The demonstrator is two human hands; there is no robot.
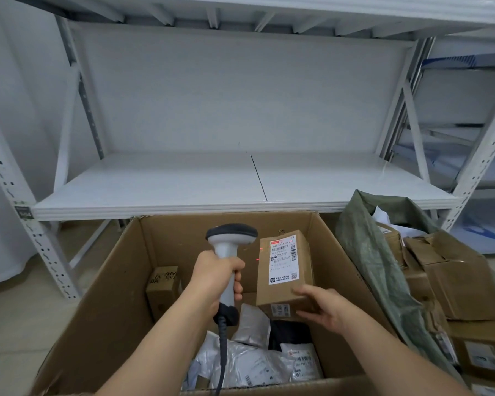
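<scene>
The parcel (283,270) is held tilted above the carton (120,281), right of centre. The right grip (323,310) pinches its near end, thumb on top. The left grip (217,278) wraps round the scanner (229,252) handle. Red beam dots fall left of the label (283,260), so a misread is likely. The end-only hold risks a slip.

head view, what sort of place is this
Likely a parcel depot or stockroom: the left hand grips a scanner aimed at the labelled parcel that the right hand holds, over a carton of mailers, with metal shelving behind.
</scene>
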